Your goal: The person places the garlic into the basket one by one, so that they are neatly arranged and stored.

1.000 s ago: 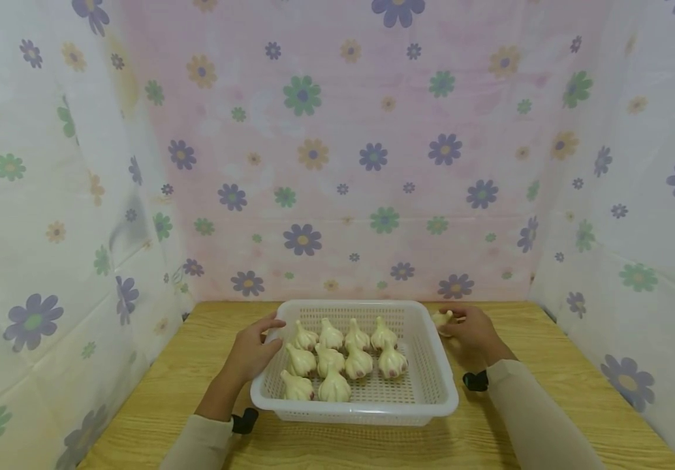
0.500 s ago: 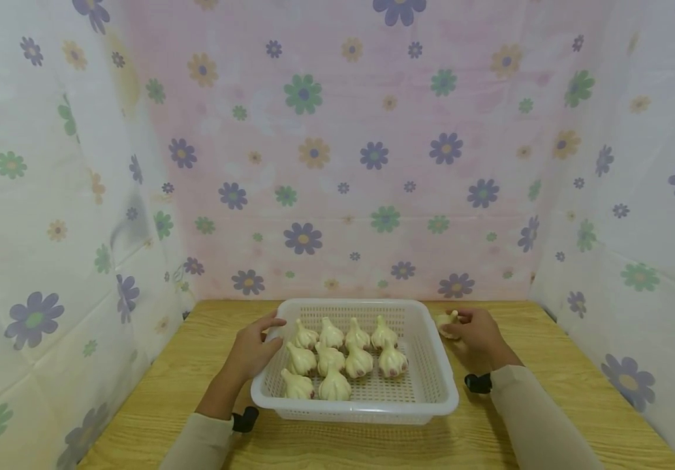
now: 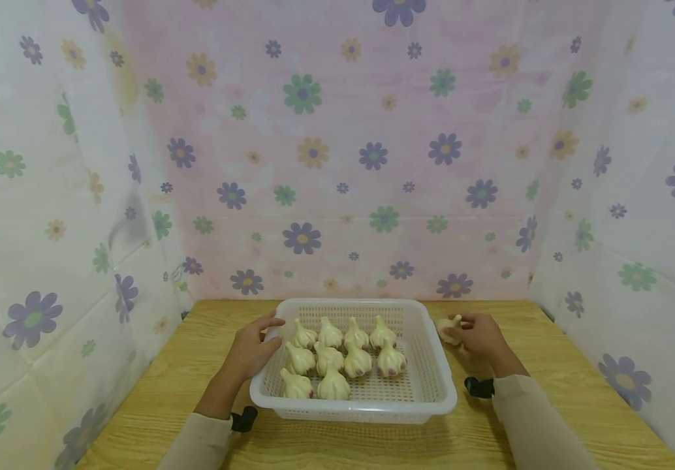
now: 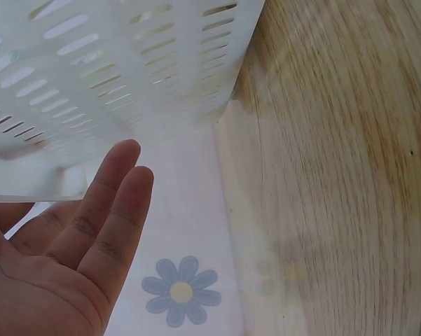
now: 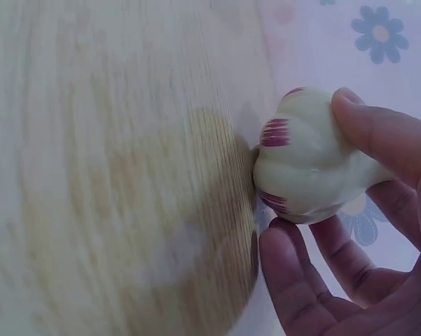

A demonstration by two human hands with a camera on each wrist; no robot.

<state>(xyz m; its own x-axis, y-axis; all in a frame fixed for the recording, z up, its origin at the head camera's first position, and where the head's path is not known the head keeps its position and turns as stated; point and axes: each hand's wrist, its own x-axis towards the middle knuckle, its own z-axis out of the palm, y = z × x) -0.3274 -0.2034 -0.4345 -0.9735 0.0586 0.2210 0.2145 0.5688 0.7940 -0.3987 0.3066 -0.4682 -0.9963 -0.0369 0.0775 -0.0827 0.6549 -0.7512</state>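
A white perforated plastic basket [image 3: 352, 408] stands on the table with several pale garlic bulbs [image 3: 329, 331] in rows, mostly on its left side. My left hand [image 3: 253, 347] holds its left rim; thumb and forefinger lie over the edge. In the left wrist view two fairly straight fingers [image 4: 119, 224] show outside the basket wall. To the right of the basket my right hand [image 3: 480, 334] pinches a garlic bulb [image 5: 308, 161] with purple streaks, between thumb and fingers. Its stem points toward the palm; whether it touches the table I cannot tell.
The wood-grain table [image 3: 349, 447] runs back to a flower-patterned sheet [image 3: 343, 170], and similar sheets close off both sides. A black wrist mount [image 3: 245, 419] sits at the left wrist, another black mount [image 3: 478, 387] at the right.
My right hand, with the garlic bulb in it, has shifted slightly right and toward me, away from the basket's right rim. The left hand and basket stay put.
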